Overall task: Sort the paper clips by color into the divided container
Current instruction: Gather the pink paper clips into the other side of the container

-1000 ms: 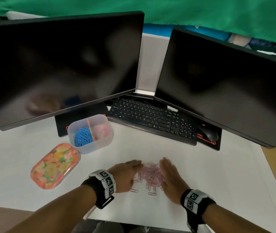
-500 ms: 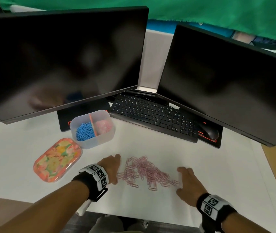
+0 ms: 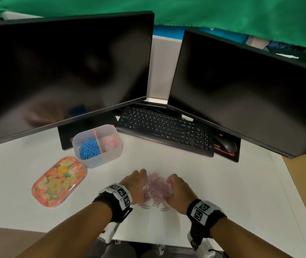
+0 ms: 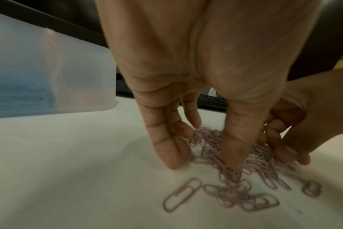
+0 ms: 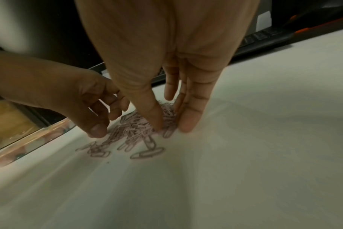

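Two hands close in from either side on a heap of pink paper clips [image 3: 157, 188] lying on the white surface [image 3: 223, 192] — the left hand [image 3: 134, 184] with fingers [image 4: 167, 144] curled into the clips, the right hand [image 3: 179, 190] likewise, thumb and fingers gathering them. Motion blur hides whether any clip is lifted. A few strays lie nearer the body. The divided container [image 3: 111, 159] stands well apart, blue clips [image 3: 88, 148] left, pink right — its far rim tucked under the monitor [image 3: 64, 71].
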A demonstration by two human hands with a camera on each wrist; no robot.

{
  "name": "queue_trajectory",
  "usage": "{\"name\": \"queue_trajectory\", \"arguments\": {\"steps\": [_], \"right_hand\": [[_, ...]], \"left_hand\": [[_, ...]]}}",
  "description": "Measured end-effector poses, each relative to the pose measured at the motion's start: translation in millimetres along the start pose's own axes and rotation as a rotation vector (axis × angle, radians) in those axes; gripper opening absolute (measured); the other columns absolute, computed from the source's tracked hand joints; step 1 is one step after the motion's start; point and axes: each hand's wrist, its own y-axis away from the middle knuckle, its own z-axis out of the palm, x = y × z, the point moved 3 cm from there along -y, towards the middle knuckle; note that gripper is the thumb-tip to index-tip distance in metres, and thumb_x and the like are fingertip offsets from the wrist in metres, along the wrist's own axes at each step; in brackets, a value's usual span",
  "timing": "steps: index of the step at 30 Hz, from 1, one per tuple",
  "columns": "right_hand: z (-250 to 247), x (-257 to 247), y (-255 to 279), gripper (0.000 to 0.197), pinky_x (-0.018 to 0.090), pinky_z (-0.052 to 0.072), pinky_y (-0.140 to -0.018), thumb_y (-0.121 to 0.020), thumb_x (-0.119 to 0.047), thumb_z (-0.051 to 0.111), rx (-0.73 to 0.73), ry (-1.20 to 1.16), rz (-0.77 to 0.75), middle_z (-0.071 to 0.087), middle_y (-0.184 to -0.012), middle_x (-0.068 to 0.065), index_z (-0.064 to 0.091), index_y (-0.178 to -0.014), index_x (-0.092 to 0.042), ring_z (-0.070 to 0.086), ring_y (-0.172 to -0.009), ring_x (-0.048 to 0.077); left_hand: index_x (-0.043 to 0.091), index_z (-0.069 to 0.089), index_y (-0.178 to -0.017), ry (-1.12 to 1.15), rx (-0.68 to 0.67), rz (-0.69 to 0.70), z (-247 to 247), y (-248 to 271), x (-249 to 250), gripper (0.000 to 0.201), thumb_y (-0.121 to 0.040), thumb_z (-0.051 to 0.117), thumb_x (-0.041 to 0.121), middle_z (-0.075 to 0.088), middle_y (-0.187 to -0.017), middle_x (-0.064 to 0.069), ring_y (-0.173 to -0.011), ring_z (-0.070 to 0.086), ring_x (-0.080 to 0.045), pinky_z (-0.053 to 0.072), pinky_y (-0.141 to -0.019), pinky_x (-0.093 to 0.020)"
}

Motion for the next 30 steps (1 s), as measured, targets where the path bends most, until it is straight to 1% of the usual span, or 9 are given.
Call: {"name": "queue_trajectory", "arguments": {"steps": [2, 3, 5, 9, 13, 17, 22, 27, 30], "right_hand": [[-2, 0, -1, 0.086, 0.026, 0.048, -0.083, -0.069, -0.034, 0.078, -0.049, 0.082, -0.008, 0.035, -0.12, -0.002, 0.026, -0.137, -0.027, 0.051, -0.104, 0.02], [-1, 0, -1, 0.103, 0.031, 0.049, -0.09, -0.064, -0.038, 0.081, -0.08, 0.133, -0.006, 0.03, -0.127, -0.001, 0.016, -0.143, -0.029, 0.048, -0.112, 0.02], [1, -4, -4, 0.115, 0.034, 0.048, -0.095, -0.06, -0.045, 0.082, -0.105, 0.219, -0.029, 0.026, -0.131, 0.0, 0.009, -0.147, -0.03, 0.044, -0.117, 0.021], [5, -17, -14, 0.083, 0.032, 0.05, -0.089, -0.069, -0.044, 0.078, -0.092, 0.206, -0.107, 0.036, -0.121, 0.001, 0.034, -0.136, -0.024, 0.055, -0.103, 0.022], [2, -21, -21, 0.045, 0.025, 0.043, -0.076, -0.081, -0.035, 0.067, -0.062, 0.149, -0.119, 0.049, -0.108, 0.001, 0.052, -0.121, -0.021, 0.056, -0.094, 0.02], [-2, -23, -26, 0.018, 0.029, 0.045, -0.075, -0.086, -0.025, 0.06, -0.033, 0.133, -0.122, 0.053, -0.091, 0.003, 0.061, -0.102, -0.016, 0.054, -0.086, 0.021], [-10, -24, -29, 0.014, 0.033, 0.052, -0.068, -0.085, -0.013, 0.054, 0.001, 0.054, -0.102, 0.068, -0.082, 0.008, 0.067, -0.086, -0.008, 0.063, -0.077, 0.024], [-15, -20, -32, 0.018, 0.034, 0.052, -0.07, -0.085, -0.007, 0.051, 0.006, 0.016, -0.087, 0.07, -0.081, 0.013, 0.068, -0.083, -0.001, 0.064, -0.079, 0.027], [-20, -18, -32, 0.018, 0.033, 0.054, -0.074, -0.083, -0.006, 0.054, 0.034, -0.023, -0.055, 0.072, -0.085, 0.012, 0.071, -0.085, -0.002, 0.066, -0.083, 0.026]], "left_hand": [[0.024, 0.025, -0.125, -0.053, -0.016, -0.045, 2, 4, -1, 0.091, -0.059, 0.085, 0.04, 0.037, -0.116, -0.006, -0.1, 0.059, -0.031, 0.054, -0.08, -0.037], [0.026, 0.021, -0.128, -0.088, -0.016, -0.055, 3, 5, 0, 0.102, -0.054, 0.087, 0.046, 0.034, -0.118, -0.005, -0.101, 0.059, -0.032, 0.055, -0.081, -0.04], [0.026, 0.021, -0.128, -0.152, 0.0, -0.054, 7, 3, 4, 0.104, -0.051, 0.087, 0.05, 0.031, -0.118, -0.005, -0.1, 0.058, -0.03, 0.055, -0.08, -0.04], [0.017, 0.036, -0.119, -0.133, 0.068, -0.001, 7, -5, 13, 0.078, -0.062, 0.083, 0.044, 0.039, -0.112, -0.005, -0.086, 0.061, -0.026, 0.054, -0.07, -0.032], [0.017, 0.051, -0.117, -0.01, 0.134, 0.038, 0, -10, 15, 0.047, -0.078, 0.07, 0.034, 0.049, -0.108, -0.007, -0.091, 0.062, -0.029, 0.05, -0.076, -0.031], [0.02, 0.06, -0.113, 0.021, 0.176, 0.059, -3, -14, 15, 0.029, -0.084, 0.06, 0.027, 0.058, -0.103, -0.007, -0.094, 0.062, -0.026, 0.05, -0.079, -0.031], [0.017, 0.066, -0.094, 0.066, 0.204, 0.053, -8, -16, 15, 0.019, -0.081, 0.053, 0.013, 0.068, -0.088, -0.008, -0.081, 0.063, -0.026, 0.051, -0.069, -0.03], [0.023, 0.068, -0.11, 0.126, 0.244, 0.035, -12, -16, 11, 0.033, -0.083, 0.052, 0.012, 0.07, -0.103, -0.008, -0.094, 0.066, -0.026, 0.054, -0.082, -0.031], [0.023, 0.07, -0.11, 0.169, 0.266, 0.031, -15, -15, 10, 0.034, -0.084, 0.052, 0.012, 0.071, -0.106, -0.006, -0.096, 0.066, -0.023, 0.052, -0.081, -0.025]]}}
